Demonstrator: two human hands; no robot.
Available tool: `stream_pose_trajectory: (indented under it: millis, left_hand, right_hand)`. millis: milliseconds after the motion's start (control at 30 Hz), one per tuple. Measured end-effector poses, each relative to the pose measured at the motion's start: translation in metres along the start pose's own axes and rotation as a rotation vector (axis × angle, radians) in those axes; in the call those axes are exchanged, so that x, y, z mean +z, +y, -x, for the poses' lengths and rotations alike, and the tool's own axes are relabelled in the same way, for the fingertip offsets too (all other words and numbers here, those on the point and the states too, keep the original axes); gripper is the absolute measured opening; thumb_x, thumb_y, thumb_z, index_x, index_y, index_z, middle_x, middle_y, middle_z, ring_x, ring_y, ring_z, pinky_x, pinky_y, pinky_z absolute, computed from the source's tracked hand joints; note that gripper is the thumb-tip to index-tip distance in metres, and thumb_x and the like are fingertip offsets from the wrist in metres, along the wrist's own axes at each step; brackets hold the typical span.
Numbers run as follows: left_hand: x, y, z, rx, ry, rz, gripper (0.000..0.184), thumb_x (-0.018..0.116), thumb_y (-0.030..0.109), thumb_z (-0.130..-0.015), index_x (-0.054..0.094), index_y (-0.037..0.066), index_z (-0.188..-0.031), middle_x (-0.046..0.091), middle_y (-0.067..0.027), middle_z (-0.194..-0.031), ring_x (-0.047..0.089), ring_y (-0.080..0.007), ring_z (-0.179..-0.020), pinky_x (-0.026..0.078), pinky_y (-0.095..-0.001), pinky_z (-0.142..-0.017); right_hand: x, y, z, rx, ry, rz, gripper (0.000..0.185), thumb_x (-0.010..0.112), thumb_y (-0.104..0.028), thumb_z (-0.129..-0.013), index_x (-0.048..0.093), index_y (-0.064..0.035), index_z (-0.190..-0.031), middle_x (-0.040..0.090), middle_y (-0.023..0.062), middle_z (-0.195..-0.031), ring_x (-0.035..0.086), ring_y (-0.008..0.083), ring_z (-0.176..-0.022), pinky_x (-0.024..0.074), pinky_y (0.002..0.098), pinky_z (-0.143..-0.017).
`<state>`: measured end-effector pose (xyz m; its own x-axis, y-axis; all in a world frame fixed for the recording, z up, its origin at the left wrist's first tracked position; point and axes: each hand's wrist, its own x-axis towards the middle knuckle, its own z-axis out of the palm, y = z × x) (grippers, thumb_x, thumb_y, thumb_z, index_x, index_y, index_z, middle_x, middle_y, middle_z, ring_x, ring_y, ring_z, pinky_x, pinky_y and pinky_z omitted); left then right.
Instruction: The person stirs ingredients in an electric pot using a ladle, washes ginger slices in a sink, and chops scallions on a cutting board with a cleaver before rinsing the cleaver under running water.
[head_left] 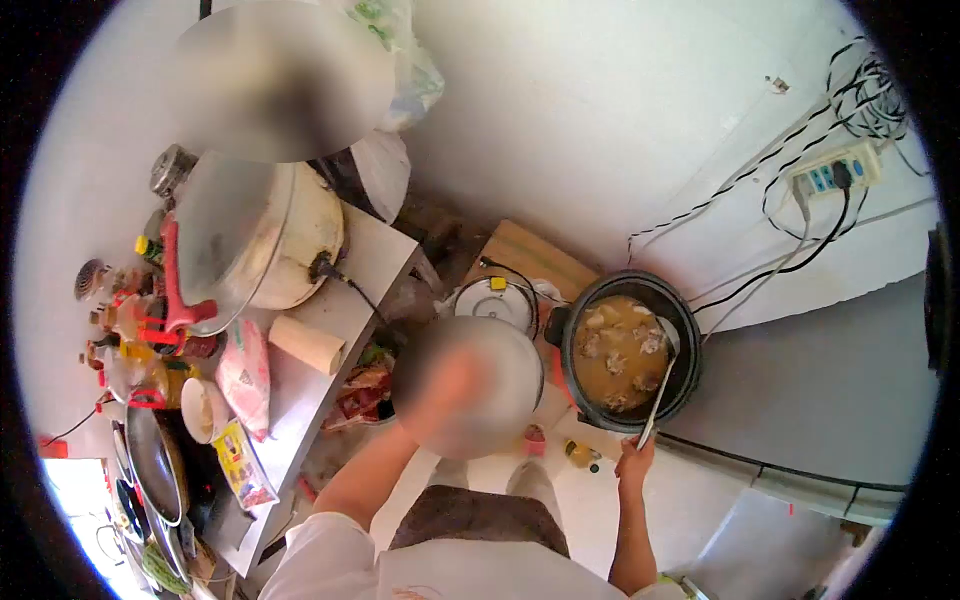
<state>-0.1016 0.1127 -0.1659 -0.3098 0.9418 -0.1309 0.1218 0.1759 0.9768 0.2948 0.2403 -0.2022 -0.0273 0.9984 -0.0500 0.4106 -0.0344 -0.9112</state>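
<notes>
My right hand (634,462) is closed round the handle of a metal ladle (655,405), whose bowl end rests at the right inside of a black pot (628,285). Brown broth with chunks of food (615,350) fills much of the pot. In front of me, left of the pot, my left hand (450,385) is at a round pale lid (500,400). A blur covers part of the hand and lid, so its fingers and grip cannot be made out.
A table (375,250) on the left bears a large cooker (310,230) with a glass lid, a bowl (203,410), a pink-white bag (243,375) and several bottles. A power strip (835,172) with cables hangs on the wall. Small containers (578,453) stand on the floor.
</notes>
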Motion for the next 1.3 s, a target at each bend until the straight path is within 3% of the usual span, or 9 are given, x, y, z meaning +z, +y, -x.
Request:
stream_pose_trajectory:
  millis: [200,433,567,767,833,867,1033,1100,1300]
  left_hand:
    - [0.017,-0.072,-0.081,0.021,0.070,-0.642,0.032,0.054,0.012,-0.089,0.051,0.005,-0.120,0.056,-0.0109,-0.114,0.054,-0.0219,-0.103,0.046,-0.0355,-0.090]
    - [0.008,-0.273,-0.164,0.054,0.089,-0.007,0.035,0.042,0.030,-0.099,0.048,0.006,-0.125,0.054,-0.0066,-0.112,0.053,-0.0157,-0.099,0.047,-0.0308,-0.088]
    - [0.011,-0.236,-0.189,0.146,0.023,-1.361,0.028,0.056,0.019,-0.089,0.055,0.005,-0.114,0.058,-0.0078,-0.107,0.055,-0.0188,-0.096,0.045,-0.0333,-0.086]
    - [0.012,-0.355,-0.182,0.045,0.288,-0.367,0.031,0.058,0.022,-0.087,0.055,0.007,-0.115,0.059,-0.0070,-0.108,0.056,-0.0198,-0.097,0.046,-0.0342,-0.086]
    - [0.014,-0.244,-0.172,0.198,0.206,-1.111,0.027,0.058,0.022,-0.086,0.056,0.007,-0.108,0.059,-0.0067,-0.101,0.055,-0.0188,-0.092,0.047,-0.0362,-0.081]
    - [0.031,-0.177,-0.181,-0.263,0.052,-1.059,0.052,0.057,0.017,-0.083,0.045,0.009,-0.133,0.048,-0.0226,-0.129,0.050,-0.0355,-0.116,0.048,-0.0416,-0.090]
    - [0.027,-0.151,-0.121,-0.083,0.016,-0.873,0.033,0.058,0.011,-0.076,0.056,0.004,-0.109,0.053,-0.0183,-0.112,0.054,-0.0344,-0.100,0.049,-0.0438,-0.080]
    - [0.028,-0.112,-0.062,0.061,0.091,-0.671,0.030,0.056,0.011,-0.077,0.056,0.002,-0.106,0.055,-0.0178,-0.108,0.055,-0.0336,-0.097,0.049,-0.0436,-0.079]
    - [0.042,-0.080,0.136,-0.168,-0.090,-0.829,0.036,0.055,0.013,-0.077,0.053,0.001,-0.110,0.060,-0.0215,-0.102,0.059,-0.0357,-0.096,0.047,-0.0467,-0.082]
  right_hand:
    - [-0.013,-0.082,0.002,0.798,-0.173,-0.304,0.013,0.056,-0.005,-0.085,0.044,-0.0085,-0.083,0.032,-0.0010,-0.050,0.030,0.0111,-0.032,0.0235,0.0269,-0.031]
    - [-0.015,-0.074,0.002,0.460,-0.099,-0.042,0.013,0.059,-0.004,-0.083,0.047,-0.0064,-0.087,0.043,0.0009,-0.051,0.035,0.0098,-0.033,0.0277,0.0268,-0.030]
    - [-0.021,-0.061,-0.009,0.806,-0.164,-0.177,0.016,0.060,-0.003,-0.082,0.044,-0.0081,-0.083,0.041,-0.0007,-0.053,0.035,0.0084,-0.034,0.0269,0.0252,-0.031]
    - [-0.032,-0.003,0.001,0.349,0.004,0.188,0.017,0.060,0.000,-0.080,0.045,-0.0082,-0.079,0.042,-0.0005,-0.063,0.039,0.0089,-0.052,0.0338,0.0253,-0.046]
    - [-0.030,0.012,-0.007,0.694,-0.064,0.116,0.017,0.060,0.001,-0.079,0.046,-0.0076,-0.078,0.043,-0.0008,-0.067,0.040,0.0092,-0.059,0.0357,0.0254,-0.052]
    - [-0.040,0.038,-0.005,0.639,-0.032,0.108,0.017,0.060,0.002,-0.079,0.046,-0.0069,-0.080,0.043,-0.0008,-0.069,0.040,0.0092,-0.061,0.0366,0.0253,-0.054]
    - [-0.049,0.080,-0.003,0.161,0.130,0.124,0.021,0.056,0.007,-0.080,0.043,-0.0050,-0.090,0.040,-0.0007,-0.069,0.042,0.0090,-0.059,0.0402,0.0261,-0.051]
    - [-0.034,0.005,-0.005,0.761,0.024,-0.044,0.010,0.052,-0.003,-0.087,0.045,-0.0111,-0.088,0.036,0.0009,-0.060,0.031,0.0091,-0.036,0.0271,0.0286,-0.031]
    - [-0.067,0.029,-0.021,0.844,-0.188,-0.429,0.025,0.060,-0.033,-0.087,0.051,-0.0118,-0.094,0.042,0.0032,-0.053,0.035,0.0143,-0.041,0.0324,0.0331,-0.037]
